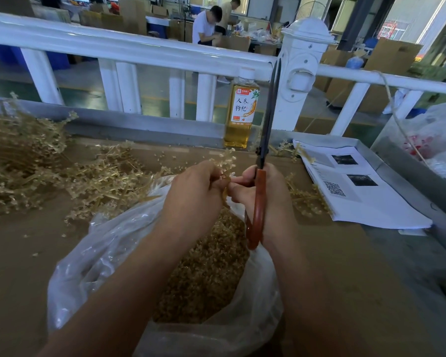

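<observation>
Where the work rests: a brown table top [23, 279], with a grey metal ledge along its far and right sides
Room: a wide workshop beyond a white railing [139, 47], with cardboard boxes [394, 55] and two people [206, 24] bent over a far bench
Left hand [193, 191]: fingers curled tight, pinching a beige plastic sprig [227, 161] just above the bag's mouth
Right hand [265, 199]: fingers wrapped round the red handles of the scissors [259, 202], fingertips meeting the left hand's at the sprig
Scissors: blades together, pointing up and far, crossing the railing post
Bag [101, 253]: clear plastic, near, open under both wrists, holding loose beige bits [209, 266]
Pile [23, 161]: more sprigs heaped far left, others strewn toward the middle
Bottle [240, 112]: amber drink, upright at the far edge, just left of the blades
Papers [358, 191]: printed sheets with a QR code, right of the hands
Hard to make out: the sprig's stem is buried between the fingers; whether the right fingertips also pinch it cannot be told; one handle loop is partly behind the right palm; the bag's near edge is cut off
</observation>
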Action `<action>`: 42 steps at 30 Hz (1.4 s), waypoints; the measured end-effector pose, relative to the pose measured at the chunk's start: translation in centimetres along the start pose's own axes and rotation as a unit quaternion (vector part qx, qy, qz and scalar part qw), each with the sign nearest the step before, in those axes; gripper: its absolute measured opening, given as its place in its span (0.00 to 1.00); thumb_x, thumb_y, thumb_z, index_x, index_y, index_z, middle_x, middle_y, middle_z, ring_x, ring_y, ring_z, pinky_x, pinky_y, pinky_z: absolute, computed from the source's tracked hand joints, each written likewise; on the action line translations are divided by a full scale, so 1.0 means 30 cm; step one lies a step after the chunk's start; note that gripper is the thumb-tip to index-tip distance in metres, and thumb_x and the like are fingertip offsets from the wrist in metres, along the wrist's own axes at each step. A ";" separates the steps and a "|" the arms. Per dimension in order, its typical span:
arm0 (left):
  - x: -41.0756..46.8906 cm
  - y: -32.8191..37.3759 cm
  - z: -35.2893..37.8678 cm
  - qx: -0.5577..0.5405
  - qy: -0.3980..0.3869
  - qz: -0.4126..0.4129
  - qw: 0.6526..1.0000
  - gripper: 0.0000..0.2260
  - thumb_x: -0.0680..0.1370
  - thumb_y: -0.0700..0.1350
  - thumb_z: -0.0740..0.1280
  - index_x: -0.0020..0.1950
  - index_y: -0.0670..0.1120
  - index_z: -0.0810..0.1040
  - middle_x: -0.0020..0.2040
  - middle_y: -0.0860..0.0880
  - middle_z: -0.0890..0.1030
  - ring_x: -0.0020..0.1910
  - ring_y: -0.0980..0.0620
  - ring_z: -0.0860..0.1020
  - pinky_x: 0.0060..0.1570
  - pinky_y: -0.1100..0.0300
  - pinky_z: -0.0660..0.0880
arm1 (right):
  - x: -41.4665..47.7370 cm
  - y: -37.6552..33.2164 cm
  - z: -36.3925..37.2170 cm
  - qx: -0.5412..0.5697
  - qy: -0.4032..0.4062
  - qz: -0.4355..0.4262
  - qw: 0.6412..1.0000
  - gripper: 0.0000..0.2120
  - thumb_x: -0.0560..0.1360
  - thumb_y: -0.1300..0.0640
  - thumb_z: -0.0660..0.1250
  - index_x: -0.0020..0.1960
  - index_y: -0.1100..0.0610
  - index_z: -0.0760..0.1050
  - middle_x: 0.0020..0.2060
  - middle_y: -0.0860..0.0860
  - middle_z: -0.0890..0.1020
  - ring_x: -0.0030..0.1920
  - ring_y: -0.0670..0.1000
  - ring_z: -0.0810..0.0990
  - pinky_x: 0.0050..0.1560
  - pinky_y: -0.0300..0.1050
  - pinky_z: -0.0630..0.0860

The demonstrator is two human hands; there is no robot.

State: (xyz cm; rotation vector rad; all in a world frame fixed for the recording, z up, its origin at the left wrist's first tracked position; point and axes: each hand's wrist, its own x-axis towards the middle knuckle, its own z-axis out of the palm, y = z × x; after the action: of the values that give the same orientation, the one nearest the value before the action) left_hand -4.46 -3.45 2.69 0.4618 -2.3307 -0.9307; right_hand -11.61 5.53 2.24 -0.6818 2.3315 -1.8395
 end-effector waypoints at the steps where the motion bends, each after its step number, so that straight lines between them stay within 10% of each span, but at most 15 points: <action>1: 0.000 0.001 0.001 -0.006 0.000 -0.005 1.000 0.15 0.78 0.40 0.63 0.33 0.53 0.64 0.32 0.54 0.70 0.31 0.55 0.69 0.32 0.57 0.70 | -0.001 0.000 0.000 0.000 0.000 -0.005 1.000 0.17 0.68 0.64 0.72 0.37 0.49 0.65 0.34 0.43 0.78 0.40 0.44 0.79 0.41 0.35 0.75; 7: 0.001 -0.005 0.010 0.005 0.013 -0.012 1.000 0.04 0.78 0.38 0.60 0.44 0.44 0.70 0.35 0.52 0.71 0.35 0.56 0.70 0.29 0.60 0.63 | -0.002 -0.006 0.010 -0.033 -0.018 -0.014 0.999 0.18 0.68 0.63 0.74 0.38 0.48 0.65 0.30 0.40 0.76 0.32 0.34 0.73 0.31 0.20 0.67; 13: 0.005 0.004 -0.008 -0.150 -0.015 -0.100 0.984 0.05 0.80 0.41 0.59 0.48 0.45 0.73 0.39 0.50 0.76 0.35 0.54 0.75 0.28 0.55 0.75 | -0.027 -0.044 0.005 0.044 -0.008 0.003 0.999 0.13 0.69 0.62 0.72 0.38 0.53 0.67 0.35 0.48 0.80 0.41 0.48 0.81 0.45 0.37 0.77; 21: 0.046 -0.024 -0.087 -0.277 0.059 -0.146 0.948 0.09 0.80 0.38 0.58 0.41 0.48 0.71 0.33 0.52 0.71 0.29 0.57 0.68 0.31 0.63 0.67 | -0.069 -0.049 -0.014 0.045 -0.206 0.074 0.975 0.23 0.65 0.31 0.59 0.35 0.52 0.71 0.22 0.46 0.73 0.21 0.47 0.69 0.23 0.39 0.67; 42: 0.073 -0.061 -0.108 -0.271 0.069 -0.107 0.954 0.09 0.79 0.37 0.59 0.42 0.49 0.67 0.33 0.50 0.69 0.28 0.55 0.65 0.29 0.62 0.63 | -0.079 -0.055 -0.013 -0.080 -0.363 0.112 0.921 0.13 0.76 0.36 0.53 0.39 0.43 0.65 0.34 0.49 0.73 0.29 0.46 0.69 0.32 0.39 0.70</action>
State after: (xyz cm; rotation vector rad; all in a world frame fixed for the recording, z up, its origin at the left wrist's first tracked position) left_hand -3.94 -7.48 4.16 0.5294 -1.8167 -1.5281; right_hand -9.16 6.53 3.42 -0.8790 1.9506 -1.0463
